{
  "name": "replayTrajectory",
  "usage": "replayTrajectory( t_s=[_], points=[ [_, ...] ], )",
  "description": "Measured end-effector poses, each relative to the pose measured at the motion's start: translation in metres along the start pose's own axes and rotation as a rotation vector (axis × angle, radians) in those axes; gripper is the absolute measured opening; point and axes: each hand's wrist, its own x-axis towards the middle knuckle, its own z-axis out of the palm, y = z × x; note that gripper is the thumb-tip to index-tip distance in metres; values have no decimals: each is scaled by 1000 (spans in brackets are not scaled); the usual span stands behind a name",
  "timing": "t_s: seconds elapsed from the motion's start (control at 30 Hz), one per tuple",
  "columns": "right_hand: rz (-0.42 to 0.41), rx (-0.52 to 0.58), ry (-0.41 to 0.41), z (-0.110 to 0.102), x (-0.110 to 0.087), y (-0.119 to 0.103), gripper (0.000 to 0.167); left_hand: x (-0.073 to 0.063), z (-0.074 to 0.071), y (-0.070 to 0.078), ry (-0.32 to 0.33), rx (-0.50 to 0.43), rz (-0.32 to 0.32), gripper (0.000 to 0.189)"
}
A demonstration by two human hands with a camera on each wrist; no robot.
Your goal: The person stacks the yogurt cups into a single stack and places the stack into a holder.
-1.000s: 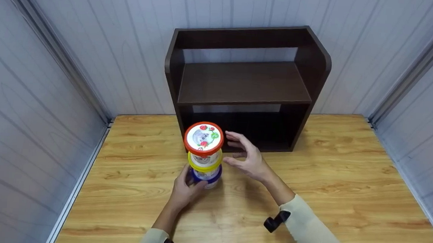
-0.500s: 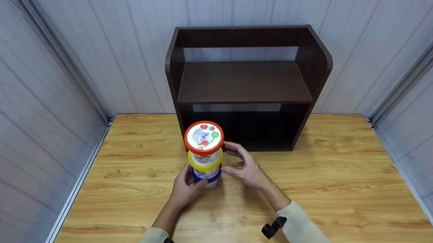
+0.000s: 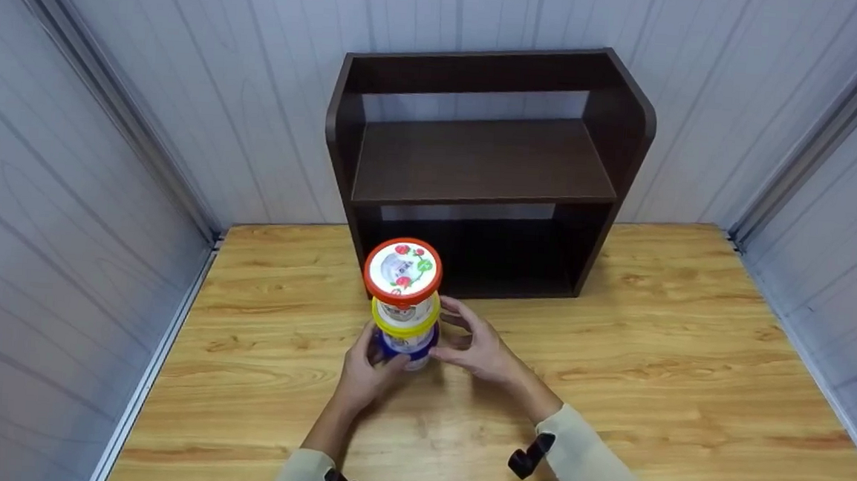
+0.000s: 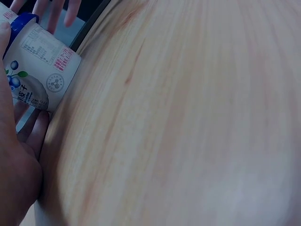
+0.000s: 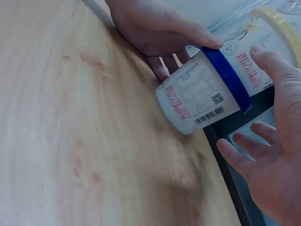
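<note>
Three round white tubs stand stacked upright on the table. The top tub (image 3: 403,270) has a red lid with strawberry pictures, the middle tub (image 3: 394,328) a yellow lid, and the bottom tub (image 4: 44,68) a blue lid and a blueberry print. My left hand (image 3: 362,376) grips the bottom tub from the left, its thumb near the blue lid. On the other side my right hand (image 3: 482,354) is spread beside the lower tubs. In the right wrist view a gap shows between the fingers (image 5: 240,157) of that hand and the bottom tub.
A dark brown two-tier shelf (image 3: 485,162) stands right behind the stack, against the pale panelled back wall (image 3: 282,75). Wall panels also close off the left and right sides of the wood-grain table (image 3: 660,344).
My right hand has come down alongside the stack, from near the red lid to the level of the lower tubs, and slightly leftward. The left hand and the tubs stay in place.
</note>
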Motion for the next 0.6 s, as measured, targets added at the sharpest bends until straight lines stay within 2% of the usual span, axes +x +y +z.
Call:
replayTrajectory(
  t_s=[0.2,0.37,0.43,0.6],
  points=[
    [-7,47,-23,5,0,6,87,-1,-1,-3,-4,-4,25,84],
    [-5,18,-21,9,0,9,83,-1,-1,-6,7,11,108,82],
    [-4,13,-19,11,-1,11,81,-1,-1,-5,1,11,119,81],
    [6,20,-7,15,-1,13,78,-2,0,1,-8,-7,39,81]
  ],
)
